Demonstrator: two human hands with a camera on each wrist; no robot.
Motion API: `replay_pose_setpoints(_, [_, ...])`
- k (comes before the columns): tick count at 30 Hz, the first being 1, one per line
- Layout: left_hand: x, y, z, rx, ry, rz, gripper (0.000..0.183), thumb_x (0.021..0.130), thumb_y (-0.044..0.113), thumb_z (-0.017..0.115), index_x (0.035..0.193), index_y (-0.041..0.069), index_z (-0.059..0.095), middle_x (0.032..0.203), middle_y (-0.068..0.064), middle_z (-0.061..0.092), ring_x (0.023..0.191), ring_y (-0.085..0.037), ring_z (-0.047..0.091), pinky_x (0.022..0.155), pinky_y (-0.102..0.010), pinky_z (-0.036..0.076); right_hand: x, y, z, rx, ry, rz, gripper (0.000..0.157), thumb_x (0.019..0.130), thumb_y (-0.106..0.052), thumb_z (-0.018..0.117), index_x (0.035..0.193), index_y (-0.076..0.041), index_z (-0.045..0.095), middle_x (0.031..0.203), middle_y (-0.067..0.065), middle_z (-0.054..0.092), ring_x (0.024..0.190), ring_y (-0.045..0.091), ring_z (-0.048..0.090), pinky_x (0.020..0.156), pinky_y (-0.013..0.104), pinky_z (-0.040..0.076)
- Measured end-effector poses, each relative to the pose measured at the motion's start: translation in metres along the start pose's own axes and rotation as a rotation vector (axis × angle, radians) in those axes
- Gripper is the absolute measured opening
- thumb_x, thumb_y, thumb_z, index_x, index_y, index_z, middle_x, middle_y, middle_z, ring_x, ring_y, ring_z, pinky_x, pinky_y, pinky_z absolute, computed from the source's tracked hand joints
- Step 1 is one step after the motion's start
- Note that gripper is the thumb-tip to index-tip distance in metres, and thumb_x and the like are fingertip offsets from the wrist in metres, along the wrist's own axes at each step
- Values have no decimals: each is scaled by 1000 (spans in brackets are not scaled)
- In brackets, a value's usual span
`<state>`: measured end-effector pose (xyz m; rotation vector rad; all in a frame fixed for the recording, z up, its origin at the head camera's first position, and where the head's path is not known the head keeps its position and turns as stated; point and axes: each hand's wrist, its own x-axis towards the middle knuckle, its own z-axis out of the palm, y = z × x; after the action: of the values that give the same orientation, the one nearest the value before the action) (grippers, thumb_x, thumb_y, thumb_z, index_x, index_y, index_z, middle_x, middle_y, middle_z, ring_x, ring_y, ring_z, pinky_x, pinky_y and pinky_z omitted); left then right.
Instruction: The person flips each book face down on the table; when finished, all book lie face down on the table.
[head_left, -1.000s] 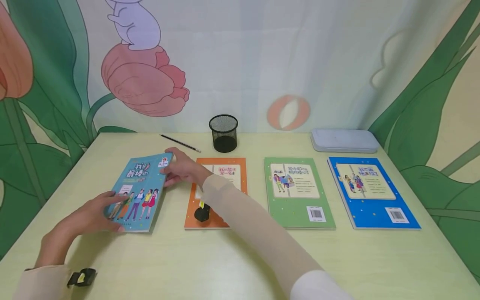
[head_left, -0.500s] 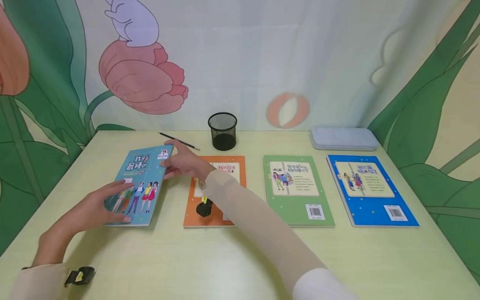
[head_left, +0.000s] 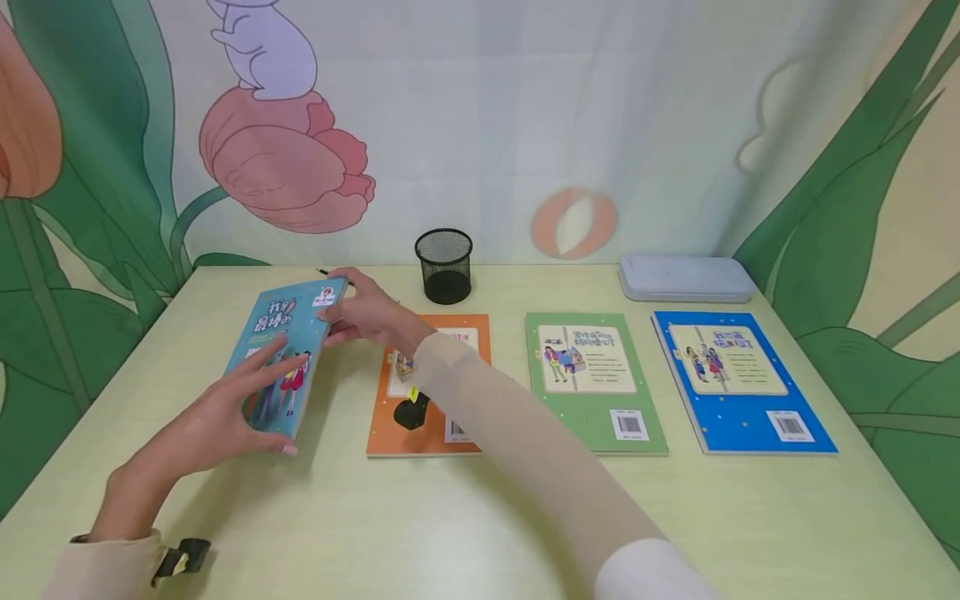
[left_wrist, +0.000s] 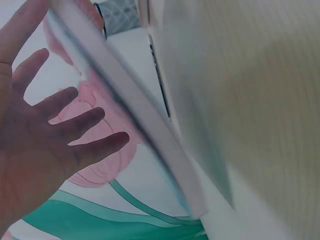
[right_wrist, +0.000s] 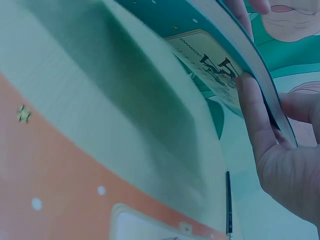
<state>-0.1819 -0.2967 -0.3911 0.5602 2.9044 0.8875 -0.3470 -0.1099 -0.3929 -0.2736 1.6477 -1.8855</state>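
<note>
A teal paperback book [head_left: 277,333] is raised and tilted above the left side of the table, its illustrated front cover facing up. My right hand [head_left: 375,312] pinches its upper right edge; in the right wrist view, the fingers [right_wrist: 255,112] lie on the back cover and the thumb is on the other side. My left hand [head_left: 206,421] is spread over the lower front cover. The left wrist view shows that hand [left_wrist: 40,130] with fingers apart, beside the blurred book edge [left_wrist: 135,110]; contact cannot be told. Under my right forearm lies an orange book [head_left: 386,429], partly hidden.
A green book [head_left: 592,421] and a blue book [head_left: 738,425] lie in line to the right. At the back stand a black mesh pen cup [head_left: 444,267] and a pale pencil case [head_left: 686,279]. A pencil [right_wrist: 229,200] lies behind my right hand.
The teal book has risen off the table and tilted more, with my right hand moving up along with it. My left hand has shifted right and up over the cover.
</note>
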Motion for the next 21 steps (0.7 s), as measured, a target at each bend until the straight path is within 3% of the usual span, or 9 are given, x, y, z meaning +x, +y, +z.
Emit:
replay_pose_setpoints(3, [-1,7,1,28,36,32,105,65,32,94,154,24,40,169,-12,13,147,-57,14,101,-79,30,-1,-5,0,31,24,-4,61,93,7,62,139,-25,41,84,16,66,65,27,69,88,53,56])
replay_pose_setpoints(7, [-2,10,4,85,129,124,100,64,26,95,151,26,46,166,-8,22,145,-56,21,99,-77,33,-3,-11,-1,80,51,0,63,93,6,62,144,-22,39,88,17,66,69,27,69,80,45,60])
replay_pose_setpoints(15, [1,12,7,222,271,279,93,65,1,91,145,28,53,158,-12,39,137,-50,40,96,-76,39,-9,-25,-1,139,51,28,59,93,7,61,139,-21,40,88,18,65,73,30,69,97,53,52])
replay_pose_setpoints(21, [3,10,10,284,378,357,87,64,-10,87,139,26,60,148,-14,53,128,-45,52,89,-69,49,-14,-32,-4,113,61,51,57,94,6,62,138,-23,41,87,17,65,71,28,68,96,51,54])
